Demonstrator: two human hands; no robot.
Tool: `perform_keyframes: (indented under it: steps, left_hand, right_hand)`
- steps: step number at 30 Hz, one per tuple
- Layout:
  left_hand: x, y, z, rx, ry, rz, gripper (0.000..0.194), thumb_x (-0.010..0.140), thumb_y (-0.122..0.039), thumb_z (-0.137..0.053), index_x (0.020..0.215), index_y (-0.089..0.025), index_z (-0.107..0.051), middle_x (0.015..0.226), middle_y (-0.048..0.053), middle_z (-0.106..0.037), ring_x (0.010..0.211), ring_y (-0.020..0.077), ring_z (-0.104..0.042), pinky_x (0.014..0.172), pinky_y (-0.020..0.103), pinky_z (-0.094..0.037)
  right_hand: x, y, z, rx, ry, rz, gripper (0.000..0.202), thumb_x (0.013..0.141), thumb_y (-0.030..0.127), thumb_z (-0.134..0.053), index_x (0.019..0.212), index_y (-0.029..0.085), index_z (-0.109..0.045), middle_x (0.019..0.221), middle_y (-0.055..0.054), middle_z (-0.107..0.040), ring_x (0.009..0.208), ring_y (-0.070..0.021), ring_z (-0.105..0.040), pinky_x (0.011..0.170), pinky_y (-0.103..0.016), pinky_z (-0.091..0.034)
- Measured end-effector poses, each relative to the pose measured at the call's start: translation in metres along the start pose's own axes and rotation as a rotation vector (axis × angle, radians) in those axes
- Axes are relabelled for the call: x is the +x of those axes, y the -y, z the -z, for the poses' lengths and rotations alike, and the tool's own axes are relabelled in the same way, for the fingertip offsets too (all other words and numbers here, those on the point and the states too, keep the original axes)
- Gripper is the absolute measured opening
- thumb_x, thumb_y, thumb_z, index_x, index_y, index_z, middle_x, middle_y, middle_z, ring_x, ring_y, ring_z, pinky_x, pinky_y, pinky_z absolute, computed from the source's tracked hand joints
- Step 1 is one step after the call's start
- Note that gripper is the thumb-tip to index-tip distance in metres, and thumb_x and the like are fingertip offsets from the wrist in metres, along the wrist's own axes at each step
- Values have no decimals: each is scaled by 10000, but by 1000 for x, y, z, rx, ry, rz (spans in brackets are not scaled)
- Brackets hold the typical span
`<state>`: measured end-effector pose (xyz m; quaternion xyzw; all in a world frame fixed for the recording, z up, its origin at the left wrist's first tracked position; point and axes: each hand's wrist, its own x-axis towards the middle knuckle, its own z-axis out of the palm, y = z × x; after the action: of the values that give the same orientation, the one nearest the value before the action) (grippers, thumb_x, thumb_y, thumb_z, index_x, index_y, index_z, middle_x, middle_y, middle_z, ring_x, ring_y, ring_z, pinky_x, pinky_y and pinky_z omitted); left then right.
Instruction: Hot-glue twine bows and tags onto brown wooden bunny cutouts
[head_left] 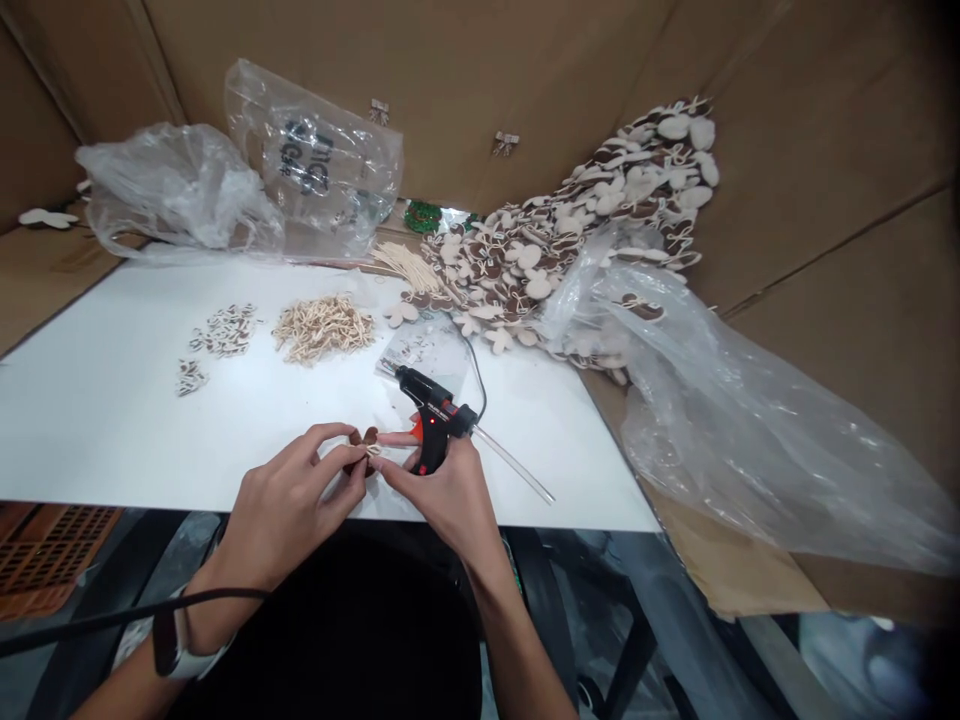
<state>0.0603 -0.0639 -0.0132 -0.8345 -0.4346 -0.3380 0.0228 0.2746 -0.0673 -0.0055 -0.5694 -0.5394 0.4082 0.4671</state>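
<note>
Near the front edge of the white table, my left hand (289,510) pinches a small brown piece with rounded lobes (370,436), which looks like felt. A cream string loop (371,450) lies on that piece, partly hidden by my fingertips. My right hand (450,495) grips the black glue gun (436,398) by its handle, a finger near the red trigger. The right thumb also touches the brown piece. From the gun's back end sticks a clear glue stick (517,465), and its nozzle points up and left, away from the piece.
Beyond my hands lie a heap of cream string loops (322,328), small printed tags (225,330) and a flat clear bag (427,345). A large pile of brown-and-cream shapes (525,260) fills the back right. Plastic bags (180,190) and cardboard walls (450,60) surround the table (97,400).
</note>
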Motion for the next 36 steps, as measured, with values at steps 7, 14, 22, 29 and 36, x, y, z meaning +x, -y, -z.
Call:
perform_keyframes:
  steps: [7,14,22,29,36]
  left_hand:
    - [-1,0,1,-6,12,-6,148,1145,-251,-676,1236,-253,-793,1344,43,-868,838,166,-842,596,304,-535]
    - [-2,-1,3,4,23,13,157,1132,-257,-686,1235,-274,-802,1345,34,-876,805,156,-826,573,287,-526]
    - [-5,-2,1,41,70,28,166,1153,-315,-670,1247,-282,-803,1373,48,-858,844,178,-833,531,291,-497]
    - [-2,0,5,-58,115,75,215,1207,-422,-635,1233,-311,-817,1347,30,-836,853,174,-829,489,276,-423]
    - [-7,3,0,-90,139,92,197,1195,-416,-649,1208,-305,-811,1370,43,-829,813,166,-793,491,257,-394]
  right_hand:
    - [1,2,0,-60,8,-17,195,949,376,-948,1091,253,-894,1166,-66,-961,686,-217,-740,639,-325,-573]
    - [1,3,-1,-108,-20,-13,180,949,362,-917,1084,245,-937,1059,-68,-962,679,-225,-749,708,-347,-592]
    - [4,4,11,-30,-79,-126,394,951,574,-896,1078,217,-784,795,-53,-865,640,-252,-761,623,-345,-587]
    - [-2,16,58,-127,175,-224,896,1118,847,-594,415,298,-507,404,3,-433,533,-198,-556,689,-336,-527]
    - [-16,10,79,-120,141,-296,876,1021,955,-653,471,273,-638,490,-36,-581,577,-230,-621,692,-354,-516]
